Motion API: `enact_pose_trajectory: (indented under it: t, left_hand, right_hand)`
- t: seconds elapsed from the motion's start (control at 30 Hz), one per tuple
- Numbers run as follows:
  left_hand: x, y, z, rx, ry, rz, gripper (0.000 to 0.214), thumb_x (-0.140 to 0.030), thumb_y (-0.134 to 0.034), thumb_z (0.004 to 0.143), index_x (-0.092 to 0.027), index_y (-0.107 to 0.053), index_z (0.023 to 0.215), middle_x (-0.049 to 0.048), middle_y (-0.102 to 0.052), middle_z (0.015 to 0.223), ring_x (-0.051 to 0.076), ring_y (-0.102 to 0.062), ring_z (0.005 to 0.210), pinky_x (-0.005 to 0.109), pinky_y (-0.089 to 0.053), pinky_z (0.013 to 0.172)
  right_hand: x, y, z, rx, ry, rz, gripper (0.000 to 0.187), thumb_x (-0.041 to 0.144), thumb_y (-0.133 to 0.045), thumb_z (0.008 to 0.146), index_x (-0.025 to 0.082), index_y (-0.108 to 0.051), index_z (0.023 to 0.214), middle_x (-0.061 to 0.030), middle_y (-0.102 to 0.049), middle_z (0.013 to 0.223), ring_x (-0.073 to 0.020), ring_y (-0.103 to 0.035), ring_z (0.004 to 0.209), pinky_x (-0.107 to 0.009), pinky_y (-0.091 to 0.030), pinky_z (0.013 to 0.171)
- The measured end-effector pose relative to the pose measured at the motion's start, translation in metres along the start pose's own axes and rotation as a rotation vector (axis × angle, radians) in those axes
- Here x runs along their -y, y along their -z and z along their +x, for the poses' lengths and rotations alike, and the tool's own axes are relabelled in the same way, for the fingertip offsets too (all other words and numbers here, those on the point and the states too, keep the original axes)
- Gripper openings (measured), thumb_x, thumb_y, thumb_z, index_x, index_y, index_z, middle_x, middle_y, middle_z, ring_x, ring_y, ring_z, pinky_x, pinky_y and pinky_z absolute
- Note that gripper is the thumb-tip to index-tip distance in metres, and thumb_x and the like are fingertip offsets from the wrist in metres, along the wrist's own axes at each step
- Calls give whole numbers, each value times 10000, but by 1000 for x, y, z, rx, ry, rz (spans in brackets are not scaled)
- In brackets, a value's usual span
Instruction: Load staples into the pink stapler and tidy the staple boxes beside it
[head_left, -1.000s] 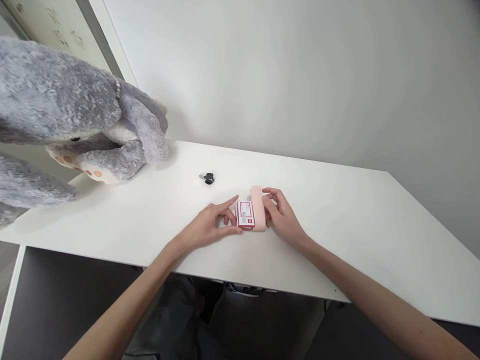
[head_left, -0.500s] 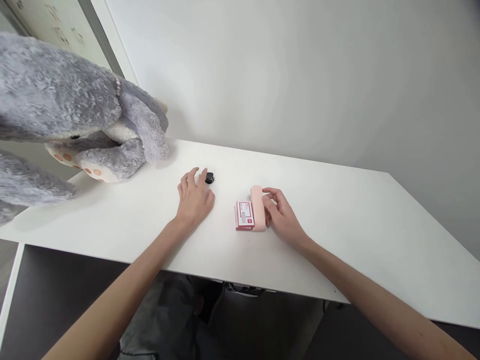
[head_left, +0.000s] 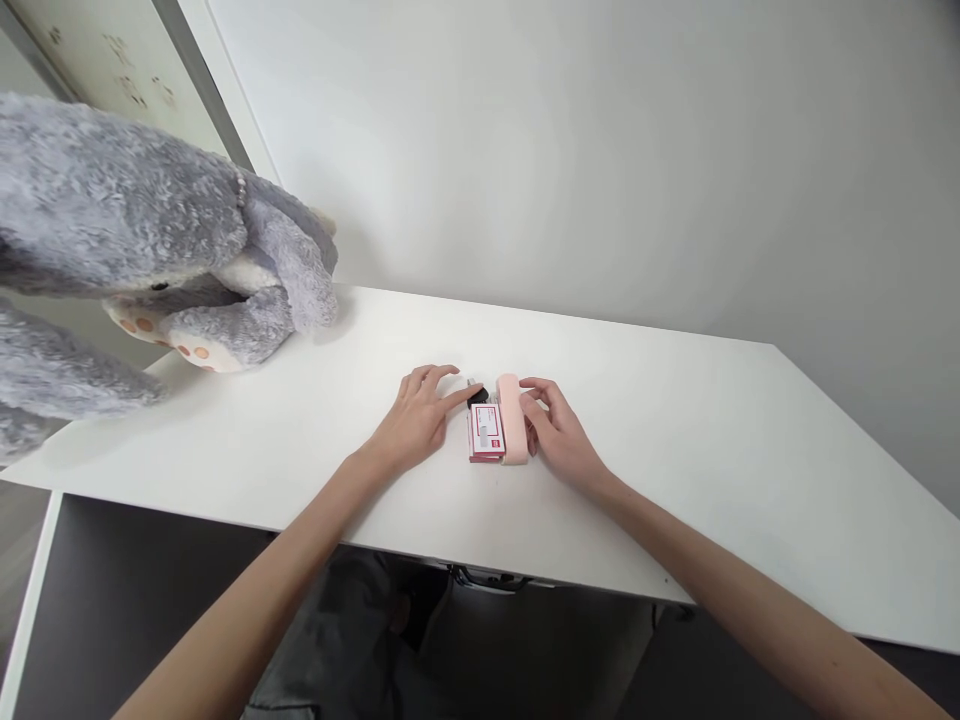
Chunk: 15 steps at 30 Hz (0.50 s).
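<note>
A smooth, long pink case [head_left: 513, 420] lies on the white desk, lengthwise away from me. My right hand [head_left: 559, 435] is curled against its right side, thumb and fingertips on its edge. Along the case's left side sits a small white and red box [head_left: 487, 432] with a printed label. Just beyond the box is a small black object [head_left: 478, 396] with a shiny metal-looking end; its kind is unclear. The outstretched index finger of my left hand [head_left: 420, 415] touches it, the other fingers spread over the desk. A small pale item between box and case is mostly hidden.
A big grey plush toy [head_left: 277, 260] sits at the desk's left end. Behind the desk [head_left: 675, 430] rises a plain pale wall [head_left: 562, 150]. The desk's front edge runs close below my forearms, with my legs beneath.
My left hand has moved right and nearer, bringing the black object from the open desk to the far end of the box. My right hand and the pink case have hardly moved.
</note>
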<state>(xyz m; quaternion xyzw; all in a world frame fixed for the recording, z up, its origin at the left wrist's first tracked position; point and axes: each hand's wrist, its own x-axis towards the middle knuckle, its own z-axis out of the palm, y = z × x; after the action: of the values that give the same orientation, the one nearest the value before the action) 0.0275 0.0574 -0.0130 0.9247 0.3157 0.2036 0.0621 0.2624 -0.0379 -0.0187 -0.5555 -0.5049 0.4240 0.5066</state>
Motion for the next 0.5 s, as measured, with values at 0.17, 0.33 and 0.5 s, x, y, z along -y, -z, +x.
enact_pose_trajectory:
  t: [0.17, 0.33, 0.5]
  left_hand:
    - [3, -3, 0, 7, -46, -11, 760, -12, -397, 921, -368, -480, 1587, 116, -403, 1601, 347, -391, 1435, 615, -410, 1157]
    - [5, -11, -1, -54, 73, 6, 673, -62, -349, 971, -187, -366, 1632, 170, -433, 1602, 318, -405, 1471, 559, -409, 1196]
    - [7, -15, -11, -135, 251, 153, 589, -104, -370, 969, -87, -437, 1554, 190, -518, 1569, 343, -389, 1525, 554, -336, 1257]
  right_hand:
    - [-1, 1, 2, -1, 17, 2, 407, 616, -524, 1021, 300, -541, 1276, 14, -566, 1046, -99, -553, 611, -265, -489, 530]
    - [-7, 0, 3, -19, 25, 15, 412, 613, -533, 1016, 297, -544, 1280, 21, -563, 1015, -101, -559, 591, -275, -480, 518]
    - [-3, 3, 1, -218, 163, -127, 336, 525, -506, 1049, 269, -583, 1253, -42, -641, 1108, -190, -660, 914, -356, -569, 795]
